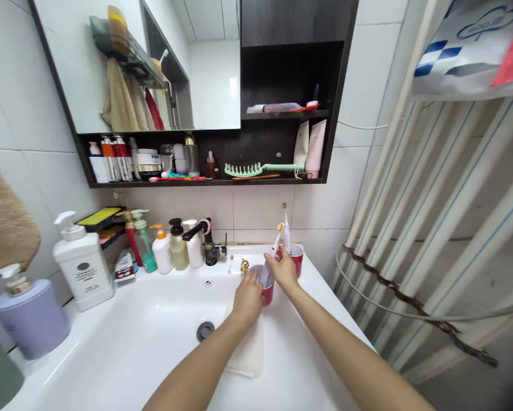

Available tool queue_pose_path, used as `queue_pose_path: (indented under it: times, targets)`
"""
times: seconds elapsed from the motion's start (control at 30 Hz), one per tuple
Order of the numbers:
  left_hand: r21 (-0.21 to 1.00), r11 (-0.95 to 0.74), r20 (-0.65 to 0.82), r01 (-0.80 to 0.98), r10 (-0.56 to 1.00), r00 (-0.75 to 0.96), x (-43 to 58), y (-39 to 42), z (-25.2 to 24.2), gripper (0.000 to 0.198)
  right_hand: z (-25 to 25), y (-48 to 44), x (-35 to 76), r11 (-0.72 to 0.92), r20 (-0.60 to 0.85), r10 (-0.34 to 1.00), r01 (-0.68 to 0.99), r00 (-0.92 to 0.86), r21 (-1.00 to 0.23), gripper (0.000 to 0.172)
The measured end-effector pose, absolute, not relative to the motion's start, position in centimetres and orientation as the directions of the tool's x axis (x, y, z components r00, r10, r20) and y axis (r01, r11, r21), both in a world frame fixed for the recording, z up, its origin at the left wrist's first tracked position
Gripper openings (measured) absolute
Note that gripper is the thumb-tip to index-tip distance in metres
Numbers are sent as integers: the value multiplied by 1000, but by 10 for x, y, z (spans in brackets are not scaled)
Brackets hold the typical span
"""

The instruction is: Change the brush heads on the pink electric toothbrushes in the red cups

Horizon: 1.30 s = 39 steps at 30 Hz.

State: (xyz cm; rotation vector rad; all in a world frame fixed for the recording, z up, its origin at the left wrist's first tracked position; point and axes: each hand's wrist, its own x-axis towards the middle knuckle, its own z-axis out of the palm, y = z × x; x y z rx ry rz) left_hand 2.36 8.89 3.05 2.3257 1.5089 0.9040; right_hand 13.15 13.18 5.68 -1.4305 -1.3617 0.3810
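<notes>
My left hand (247,298) is wrapped round a red cup (267,294) that stands on the right rim of the white sink (153,337). My right hand (283,270) pinches the handle of a toothbrush (273,248), whose lower end is in that cup and whose head points up. A second red cup (298,258) stands just behind, with another toothbrush (286,234) upright in it. A white cloth (250,354) lies on the sink rim under my left forearm.
A black tap (205,240) and several bottles line the back of the sink. A large white pump bottle (83,262) and a lilac bottle (29,314) stand at the left. A dark mirror cabinet (205,154) with toiletries hangs above. White pipes (431,217) run down the right wall.
</notes>
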Motion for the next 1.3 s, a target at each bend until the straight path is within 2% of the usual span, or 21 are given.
queue_pose_path:
  times: [0.13, 0.27, 0.37, 0.57, 0.7, 0.77, 0.83, 0.9, 0.93, 1.0, 1.03, 1.17, 1.3]
  targets:
    - [486, -339, 278, 805, 934, 225, 6, 47, 14, 24, 35, 108, 97, 209, 326, 927, 471, 183, -857, 35]
    - [493, -240, 218, 836, 965, 148, -6, 23, 3, 30, 21, 84, 82, 243, 297, 953, 453, 52, -858, 24]
    - [501, -209, 207, 840, 971, 118, -9, 15, -1, 31, 18, 71, 78, 259, 300, 954, 456, 18, -851, 12]
    - [513, -220, 227, 830, 967, 116, -8, 10, -5, 27, 61, 62, 84, 378, 422, 906, 383, 37, -843, 27]
    - [587, -313, 333, 747, 934, 130, -14, 7, -8, 34, 102, 42, 97, 463, 483, 876, 300, -8, -834, 34]
    - [692, -339, 392, 638, 918, 63, -19, 7, -6, 34, 105, 27, 101, 417, 397, 906, 153, -149, -896, 32]
    - [836, -325, 390, 442, 919, -61, -24, 7, 0, 27, 94, 12, 102, 259, 248, 913, -8, -324, -966, 30]
    - [957, -264, 280, 122, 949, -147, -27, 8, 7, 26, 75, 2, 99, 94, 124, 889, -89, -441, -992, 27]
    - [973, -222, 211, -63, 967, -140, -28, 7, 11, 29, 65, -2, 96, 37, 82, 877, -105, -473, -994, 26]
    - [921, -137, 127, -364, 991, -52, -29, 6, 15, 33, 47, -6, 88, -44, 22, 861, -116, -509, -992, 28]
    - [885, -106, 111, -453, 994, -15, -30, 6, 16, 33, 41, -6, 84, -73, -2, 855, -116, -519, -991, 29]
    - [830, -60, 67, -555, 998, -9, -36, 6, 12, 24, 29, -6, 76, -154, -79, 829, -90, -553, -984, 29]
    - [764, -101, 52, -637, 994, -95, -48, 11, 10, 19, 24, -8, 80, -125, -119, 787, 33, -605, -992, 25]
